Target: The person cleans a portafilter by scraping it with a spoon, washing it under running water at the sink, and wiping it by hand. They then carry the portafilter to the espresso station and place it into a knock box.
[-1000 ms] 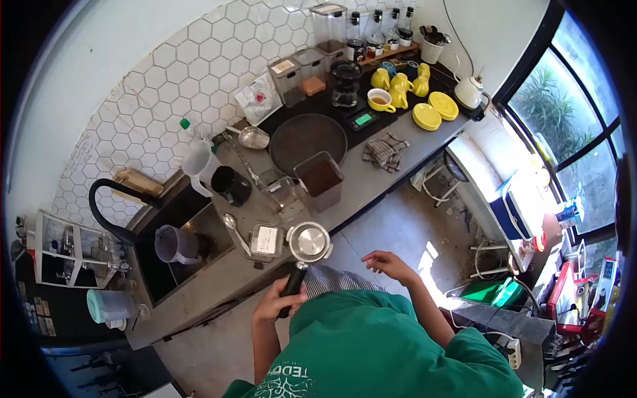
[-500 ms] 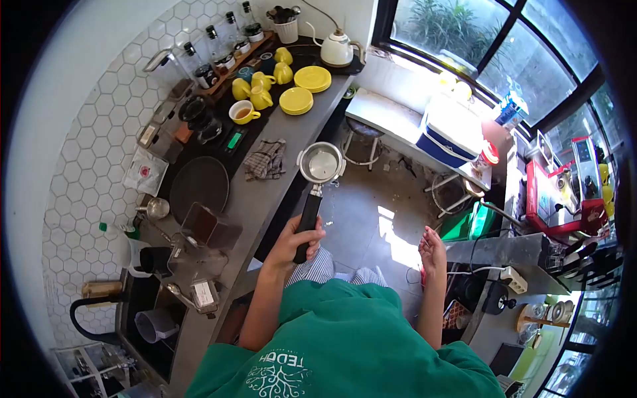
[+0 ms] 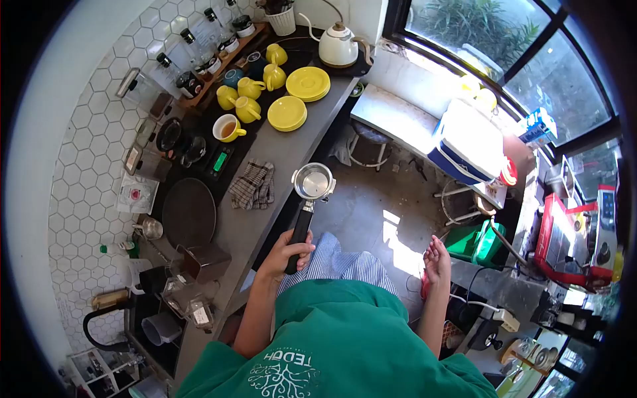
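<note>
My left hand (image 3: 285,255) is wrapped round the black handle of a portafilter (image 3: 304,222). Its metal basket points away from me and faces up, with shiny bare metal showing inside. It hangs over the gap between the counter edge and the floor. My right hand (image 3: 436,261) is held in the air at the other side of my body, touching nothing, with fingers loosely curled and apart. Nearest to the portafilter on the counter lies a checked cloth (image 3: 253,185).
On the left counter (image 3: 233,233) stand yellow cups (image 3: 247,109), yellow saucers (image 3: 287,113), a scale with a green display (image 3: 219,160), a round dark tray (image 3: 190,213) and a white kettle (image 3: 338,46). A red espresso machine (image 3: 564,232) stands right. Ahead are a cooler box (image 3: 466,142) and stools (image 3: 369,147).
The view has shifted, with the espresso machine more fully in sight and the left counter moved leftward. My left hand still grips the portafilter, which appears slightly lower; my right hand stays similarly posed.
</note>
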{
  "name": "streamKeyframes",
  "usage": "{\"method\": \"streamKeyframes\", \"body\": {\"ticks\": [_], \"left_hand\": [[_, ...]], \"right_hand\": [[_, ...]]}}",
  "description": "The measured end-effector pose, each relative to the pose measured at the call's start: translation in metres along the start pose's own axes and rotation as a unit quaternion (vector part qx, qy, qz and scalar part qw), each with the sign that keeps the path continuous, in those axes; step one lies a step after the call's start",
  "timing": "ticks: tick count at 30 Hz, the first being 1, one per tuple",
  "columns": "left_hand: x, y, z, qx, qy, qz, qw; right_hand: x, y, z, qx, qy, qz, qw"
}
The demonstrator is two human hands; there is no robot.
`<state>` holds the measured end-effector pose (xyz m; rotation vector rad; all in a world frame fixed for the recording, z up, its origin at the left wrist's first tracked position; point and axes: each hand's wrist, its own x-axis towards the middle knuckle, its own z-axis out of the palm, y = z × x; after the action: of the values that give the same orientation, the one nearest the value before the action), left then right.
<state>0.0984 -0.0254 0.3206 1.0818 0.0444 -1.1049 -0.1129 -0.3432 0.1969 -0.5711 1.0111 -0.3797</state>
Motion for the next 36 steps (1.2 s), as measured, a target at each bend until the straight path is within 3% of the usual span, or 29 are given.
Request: {"method": "streamKeyframes", "body": {"ticks": [9, 16, 28, 36], "left_hand": [[-0.032, -0.070, 0.048, -0.109, 0.190, 0.077, 0.973], [-0.092, -0.122, 0.073, -0.191, 0.251, 0.174, 0.933], [-0.265, -0.237, 0.070, -0.263, 0.399, 0.276, 0.834], [-0.401, -0.302, 0.018, -0.288, 0.487, 0.319, 0.760]], "right_hand": [[0.093, -0.050, 0.032, -0.194, -0.160, 0.138, 0.958], [0.117, -0.061, 0.096, -0.281, -0.254, 0.123, 0.917], [-0.002, 0.119, 0.130, -0.390, -0.363, 0.213, 0.819], [-0.118, 0.225, 0.117, -0.434, -0.427, 0.262, 0.749]]}}
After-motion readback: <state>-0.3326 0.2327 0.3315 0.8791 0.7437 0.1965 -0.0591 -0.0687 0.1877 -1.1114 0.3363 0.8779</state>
